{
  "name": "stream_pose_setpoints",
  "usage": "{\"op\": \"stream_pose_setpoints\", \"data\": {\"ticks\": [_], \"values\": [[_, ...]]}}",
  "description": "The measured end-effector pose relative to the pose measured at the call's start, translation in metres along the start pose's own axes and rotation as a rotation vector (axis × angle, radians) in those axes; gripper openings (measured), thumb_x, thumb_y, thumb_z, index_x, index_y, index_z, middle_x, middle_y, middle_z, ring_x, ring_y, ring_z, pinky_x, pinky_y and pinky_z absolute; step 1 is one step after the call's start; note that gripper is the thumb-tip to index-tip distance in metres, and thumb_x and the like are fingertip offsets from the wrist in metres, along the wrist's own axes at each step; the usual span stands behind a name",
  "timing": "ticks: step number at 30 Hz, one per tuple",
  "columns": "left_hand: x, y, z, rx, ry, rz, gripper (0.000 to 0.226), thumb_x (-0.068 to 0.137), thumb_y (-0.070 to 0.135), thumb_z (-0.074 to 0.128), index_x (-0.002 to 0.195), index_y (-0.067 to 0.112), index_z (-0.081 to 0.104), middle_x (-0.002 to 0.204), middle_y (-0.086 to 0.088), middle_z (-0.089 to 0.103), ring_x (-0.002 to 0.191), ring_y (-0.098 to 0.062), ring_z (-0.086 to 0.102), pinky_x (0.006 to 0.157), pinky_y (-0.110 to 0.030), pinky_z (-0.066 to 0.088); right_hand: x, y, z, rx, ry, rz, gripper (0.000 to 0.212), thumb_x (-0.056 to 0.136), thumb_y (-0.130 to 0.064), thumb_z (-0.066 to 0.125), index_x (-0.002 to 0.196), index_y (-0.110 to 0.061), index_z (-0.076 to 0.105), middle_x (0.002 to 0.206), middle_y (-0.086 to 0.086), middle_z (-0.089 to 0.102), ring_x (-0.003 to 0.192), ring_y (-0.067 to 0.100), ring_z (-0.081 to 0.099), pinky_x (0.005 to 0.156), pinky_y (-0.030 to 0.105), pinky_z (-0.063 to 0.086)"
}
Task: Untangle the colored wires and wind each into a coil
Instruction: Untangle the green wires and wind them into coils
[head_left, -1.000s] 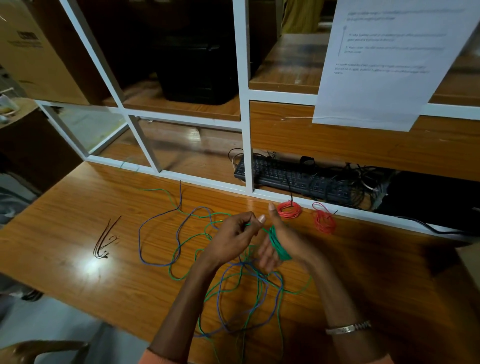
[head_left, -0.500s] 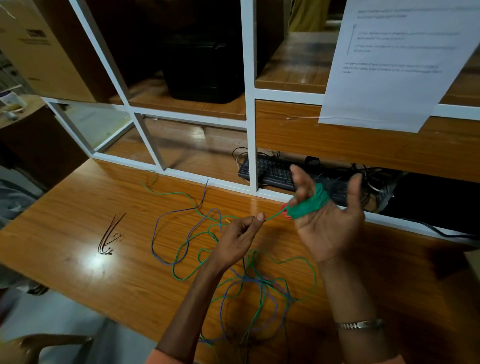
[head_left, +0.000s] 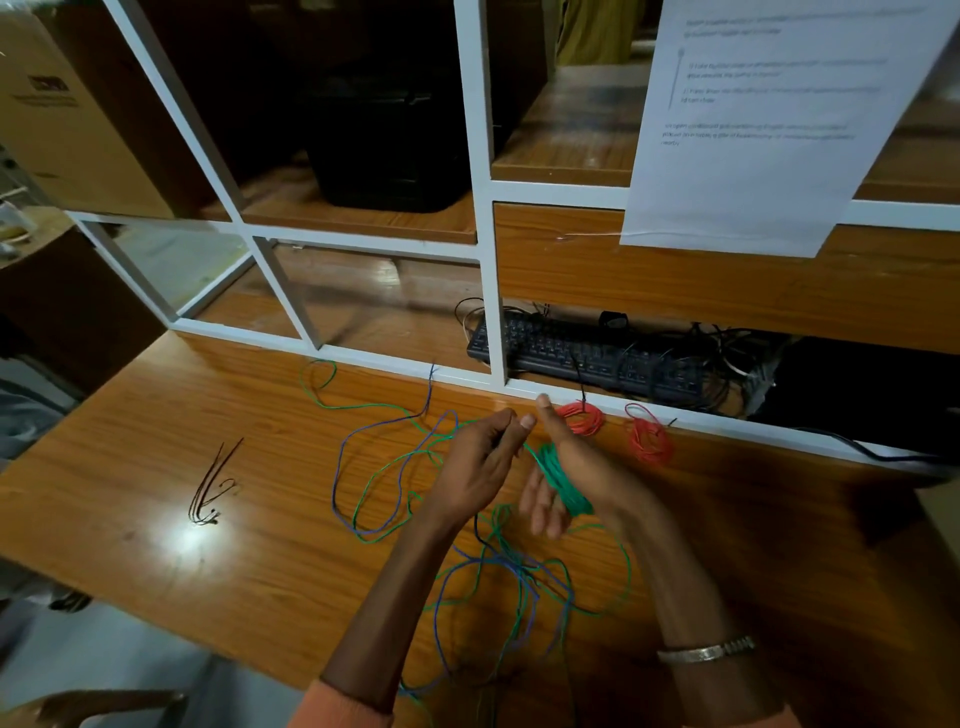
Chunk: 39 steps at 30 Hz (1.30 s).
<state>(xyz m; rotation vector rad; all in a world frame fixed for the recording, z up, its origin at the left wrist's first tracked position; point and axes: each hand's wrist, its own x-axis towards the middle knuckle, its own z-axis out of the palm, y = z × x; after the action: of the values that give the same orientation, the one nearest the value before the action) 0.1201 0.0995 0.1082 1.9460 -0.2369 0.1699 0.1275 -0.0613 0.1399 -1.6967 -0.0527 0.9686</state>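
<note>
Two red coils (head_left: 587, 418) already lie finished at the back of the wooden worktop (head_left: 130, 441), just in front of the white shelf frame (head_left: 491, 291), with a black keyboard (head_left: 587, 353) tucked under the shelf behind them. Spread across the middle of the worktop is the loose run of green wire (head_left: 389, 460) and blue wire (head_left: 340, 457), their loops crossing each other in several places and falling over the near edge. Off to the person's left a few short dark wires (head_left: 210, 488) lie well apart from the tangle.

The right hand (head_left: 569, 480) stands edge-up with its fingers fairly straight, serving as a former: the green coil (head_left: 563, 480) is wrapped around the palm, so its grip is more a carrying than a clenching. The left hand (head_left: 480, 465) is just beside it, its grip pinching the free green strand between thumb and fingertips and feeding it toward the coil.

The wire looks thin, light and limp, with enough spring that turns would likely slacken if tension drops. I would judge the best hold is close to the coil, a short pinch on the strand, letting it slide through. The blue crossings below may snag as green is drawn in, so gentle pulls seem wise.
</note>
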Motion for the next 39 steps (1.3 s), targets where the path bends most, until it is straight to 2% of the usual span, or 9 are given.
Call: {"op": "stream_pose_setpoints", "data": {"ticks": [4, 10, 15, 20, 25, 28, 31, 35, 39], "values": [[-0.002, 0.002, -0.001, -0.046, -0.018, 0.080, 0.065, 0.103, 0.066, 0.042, 0.075, 0.007, 0.046, 0.067, -0.011, 0.038, 0.066, -0.010, 0.036, 0.061, -0.036, 0.031, -0.011, 0.004, -0.003, 0.296, -0.415, -0.107, 0.110, 0.091, -0.085, 0.017, 0.071, 0.011, 0.065, 0.051, 0.020, 0.062, 0.032, 0.019, 0.055, 0.029, 0.020, 0.038], [-0.007, -0.008, 0.000, 0.041, -0.054, 0.107, 0.051, 0.105, 0.057, 0.047, 0.078, 0.016, 0.059, 0.073, 0.002, 0.059, 0.075, -0.015, 0.058, 0.072, -0.039, 0.046, -0.004, 0.023, -0.010, 0.792, -0.786, -0.456, 0.075, 0.107, -0.051, 0.039, 0.074, 0.010, 0.067, 0.049, 0.017, 0.064, 0.028, 0.018, 0.049, 0.031, 0.023, 0.027], [-0.010, -0.035, -0.004, 0.335, -0.025, 0.177, 0.015, 0.106, 0.031, 0.059, 0.110, 0.024, 0.073, 0.103, 0.014, 0.070, 0.104, -0.013, 0.060, 0.093, -0.039, 0.047, -0.012, 0.016, -0.024, 0.866, -0.756, -0.593, 0.064, 0.111, -0.034, 0.033, 0.075, 0.009, 0.066, 0.048, 0.014, 0.064, 0.025, 0.019, 0.021, 0.047, 0.028, 0.031], [-0.012, -0.039, -0.007, 0.187, 0.044, 0.083, 0.028, 0.107, 0.020, 0.058, 0.131, 0.024, 0.072, 0.116, 0.014, 0.070, 0.098, -0.001, 0.067, 0.086, -0.026, 0.053, -0.016, 0.014, -0.031, 0.910, -0.664, -0.613, 0.061, 0.111, -0.033, 0.036, 0.075, 0.007, 0.065, 0.046, 0.012, 0.062, 0.026, 0.018, 0.016, 0.047, 0.029, 0.028], [-0.014, -0.052, -0.018, 0.169, 0.245, -0.136, 0.036, 0.104, 0.045, 0.055, 0.128, 0.026, 0.074, 0.107, 0.004, 0.081, 0.086, -0.002, 0.071, 0.079, -0.034, 0.058, -0.016, 0.013, -0.052, 1.059, -0.718, -0.688, 0.066, 0.112, -0.038, 0.028, 0.082, 0.008, 0.063, 0.051, 0.014, 0.065, 0.030, 0.014, 0.024, 0.050, 0.029, 0.037], [-0.024, -0.075, -0.034, 0.155, 0.351, -0.352, 0.041, 0.097, 0.052, 0.049, 0.112, 0.024, 0.077, 0.090, 0.009, 0.081, 0.061, -0.007, 0.073, 0.066, -0.036, 0.060, -0.023, 0.013, -0.063, 1.143, -0.459, -0.704, 0.062, 0.110, -0.038, 0.033, 0.074, 0.000, 0.065, 0.044, 0.005, 0.059, 0.028, 0.010, 0.036, 0.046, 0.024, 0.044], [-0.032, -0.101, -0.050, 0.247, 0.327, -0.453, 0.035, 0.087, 0.059, 0.047, 0.091, 0.036, 0.073, 0.090, 0.002, 0.082, 0.075, -0.017, 0.079, 0.072, -0.047, 0.063, -0.030, 0.015, -0.069, 1.176, -0.057, -0.650, 0.057, 0.106, -0.038, 0.041, 0.062, -0.010, 0.063, 0.036, -0.004, 0.048, 0.024, 0.005, 0.040, 0.037, 0.019, 0.039], [-0.032, -0.094, -0.044, 0.349, 0.344, -0.486, 0.052, 0.086, 0.058, 0.055, 0.126, 0.028, 0.070, 0.119, -0.008, 0.076, 0.108, -0.027, 0.074, 0.084, -0.046, 0.060, -0.023, 0.013, -0.052, 1.087, 0.116, -0.449, 0.056, 0.104, -0.036, 0.048, 0.058, -0.007, 0.061, 0.036, 0.000, 0.044, 0.023, 0.005, 0.033, 0.037, 0.020, 0.031], [-0.026, -0.050, -0.026, 0.284, 0.480, -0.190, 0.042, 0.095, 0.044, 0.070, 0.134, 0.031, 0.061, 0.130, 0.001, 0.060, 0.119, -0.018, 0.064, 0.091, -0.042, 0.056, -0.015, 0.007, -0.028, 0.859, 0.076, -0.317, 0.052, 0.094, -0.039, 0.055, 0.059, -0.002, 0.062, 0.037, 0.007, 0.047, 0.023, 0.011, 0.032, 0.040, 0.024, 0.030]]}}
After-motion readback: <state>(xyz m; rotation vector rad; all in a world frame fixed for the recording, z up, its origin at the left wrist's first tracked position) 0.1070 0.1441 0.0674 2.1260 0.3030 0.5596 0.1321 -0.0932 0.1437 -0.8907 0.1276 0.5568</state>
